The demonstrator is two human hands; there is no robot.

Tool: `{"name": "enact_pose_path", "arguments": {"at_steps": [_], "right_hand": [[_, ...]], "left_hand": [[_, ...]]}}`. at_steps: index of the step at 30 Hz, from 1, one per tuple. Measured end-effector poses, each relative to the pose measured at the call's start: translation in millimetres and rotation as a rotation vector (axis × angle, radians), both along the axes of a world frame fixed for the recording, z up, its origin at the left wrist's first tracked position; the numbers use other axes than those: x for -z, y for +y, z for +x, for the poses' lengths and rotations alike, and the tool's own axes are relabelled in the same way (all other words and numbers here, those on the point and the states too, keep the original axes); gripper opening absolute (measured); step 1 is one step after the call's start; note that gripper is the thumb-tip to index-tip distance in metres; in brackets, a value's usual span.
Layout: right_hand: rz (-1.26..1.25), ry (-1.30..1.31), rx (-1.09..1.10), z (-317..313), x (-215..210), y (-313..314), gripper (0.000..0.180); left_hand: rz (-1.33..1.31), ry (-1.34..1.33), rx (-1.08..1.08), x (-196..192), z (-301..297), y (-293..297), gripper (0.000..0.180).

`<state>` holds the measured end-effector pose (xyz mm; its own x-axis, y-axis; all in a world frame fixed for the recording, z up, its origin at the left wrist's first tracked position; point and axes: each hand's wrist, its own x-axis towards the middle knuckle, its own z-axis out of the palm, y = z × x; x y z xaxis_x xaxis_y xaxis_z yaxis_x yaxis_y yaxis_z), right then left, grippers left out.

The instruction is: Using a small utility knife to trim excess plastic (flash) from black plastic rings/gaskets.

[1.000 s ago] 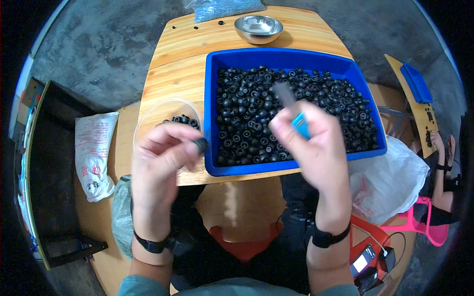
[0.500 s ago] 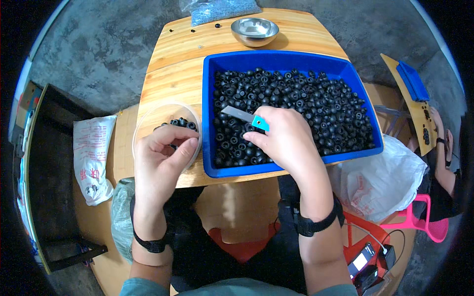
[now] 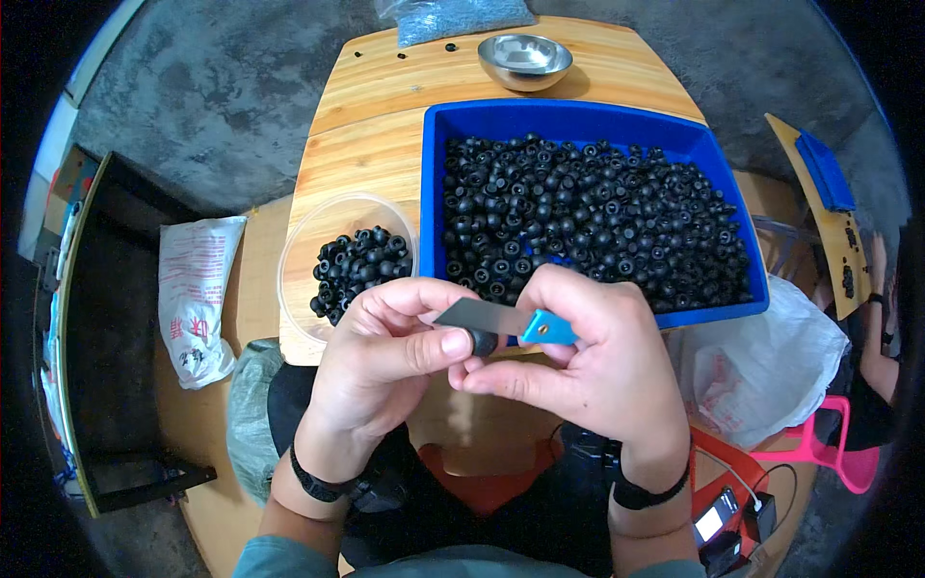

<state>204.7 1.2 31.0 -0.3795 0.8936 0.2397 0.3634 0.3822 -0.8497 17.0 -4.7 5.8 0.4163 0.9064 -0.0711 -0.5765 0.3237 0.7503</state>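
My left hand (image 3: 381,356) pinches a small black rounded part (image 3: 485,343) between thumb and fingers, in front of the table's near edge. My right hand (image 3: 602,361) is closed round a craft knife (image 3: 549,328) with a blue handle; its bare blade reaches left over the black part, and whether it touches cannot be told. Behind my right hand, a deep blue tray (image 3: 432,183) holds a heap of similar black parts. A clear round tub (image 3: 287,265) with a smaller pile of them stands beyond my left hand.
At the table's far side stand a steel bowl (image 3: 525,63) and a bag of bluish material (image 3: 462,19). White sacks lie left (image 3: 198,299) and right (image 3: 761,361). Another person's arm (image 3: 872,337) shows at the far right, beside a pink stool (image 3: 848,453).
My left hand has come away from the tub and now holds a black part. My right hand has moved from over the tray toward it with the knife. The view has shifted slightly.
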Motion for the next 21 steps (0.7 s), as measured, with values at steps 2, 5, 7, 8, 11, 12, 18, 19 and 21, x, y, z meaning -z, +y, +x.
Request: {"name": "enact_pose_path", "arguments": {"at_steps": [2, 5, 7, 8, 11, 12, 18, 19, 21], "right_hand": [[0.02, 0.053, -0.008, -5.0, 1.9, -0.4, 0.037], [0.029, -0.007, -0.067, -6.2, 2.4, -0.4, 0.041], [0.098, -0.015, -0.059, -6.2, 3.9, -0.2, 0.041], [0.097, -0.017, -0.058, -5.9, 3.9, -0.2, 0.041], [0.109, -0.035, -0.063, -7.4, 4.2, -0.5, 0.04], [0.117, -0.015, -0.034, -9.7, 4.5, -0.9, 0.041], [0.135, -0.043, -0.001, -11.7, 2.9, -2.1, 0.044], [0.13, -0.055, 0.002, -11.4, 3.5, -2.1, 0.044], [0.136, -0.082, 0.0, -11.4, 4.7, -1.8, 0.043]], "left_hand": [[-0.014, -0.01, 0.025, -3.4, -0.8, -2.8, 0.021], [-0.021, 0.012, -0.016, -4.6, 0.6, -5.3, 0.022], [-0.028, -0.009, 0.01, -2.5, -0.8, -4.5, 0.024], [-0.028, -0.01, 0.011, -1.8, -0.8, -4.1, 0.024], [-0.031, -0.027, 0.019, -0.8, -1.9, -4.0, 0.026], [-0.037, -0.038, 0.016, -0.8, -2.4, -4.0, 0.026], [-0.057, -0.056, 0.008, -3.8, -1.8, -5.3, 0.026], [-0.07, -0.065, 0.011, -2.6, -1.7, -5.1, 0.026], [-0.067, -0.054, 0.002, 0.3, -0.4, -4.9, 0.026]]}}
